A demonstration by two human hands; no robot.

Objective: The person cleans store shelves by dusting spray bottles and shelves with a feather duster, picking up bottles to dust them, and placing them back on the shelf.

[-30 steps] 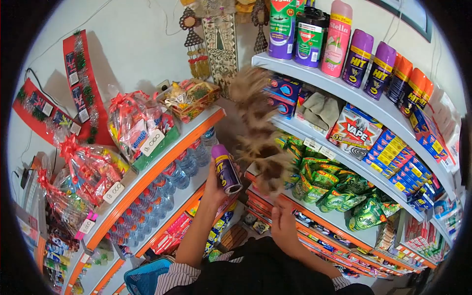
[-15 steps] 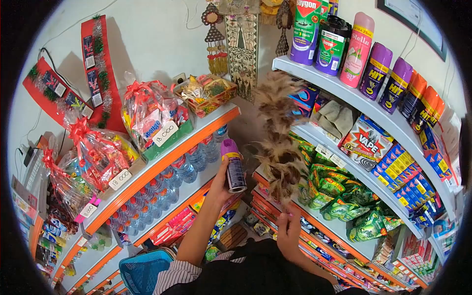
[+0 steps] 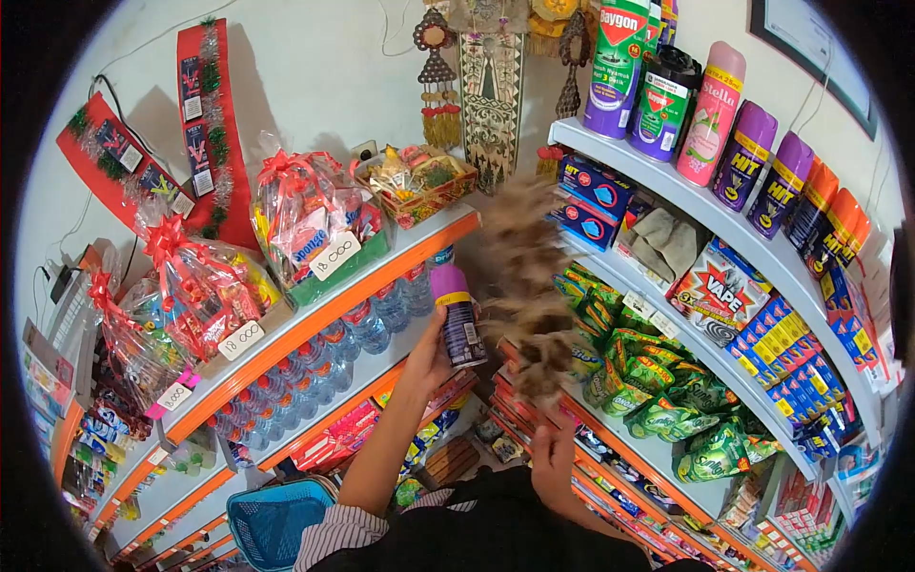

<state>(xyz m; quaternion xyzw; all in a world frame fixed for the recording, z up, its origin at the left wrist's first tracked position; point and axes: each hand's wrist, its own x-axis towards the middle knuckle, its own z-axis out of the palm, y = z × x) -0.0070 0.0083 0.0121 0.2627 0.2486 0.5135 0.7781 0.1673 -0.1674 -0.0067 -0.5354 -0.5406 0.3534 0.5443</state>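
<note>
1. A shop corner is recorded: a pale wall [image 3: 315, 76] is seen beyond both hands, a left shelf [image 3: 400, 264] is set ahead and to the left of the left hand, and a right shelf [image 3: 610, 157] is set ahead and to the right of the right hand.
2. A can [image 3: 462, 329] is grasped in the left hand [image 3: 427, 357], fingers wrapped about its side, cap uppermost and slightly tilted. Bottles [image 3: 391, 310] are ranged just left of that hand.
3. A duster [image 3: 538, 334] is gripped by its lower end in the right hand [image 3: 553, 458], feathers raised above the fist. Pouches [image 3: 648, 367] are stocked to the right of this hand.
4. Dusting of the can is judged to be the step in hand. A steady left hold and a light sweep from the right wrist are judged to be called for.
5. Compared with the frame half a second earlier, the feathers are more blurred and are brought closer to the can; whether contact is made cannot be told. The view is shifted, with both shelves seen lower. Both grips are unchanged.
</note>
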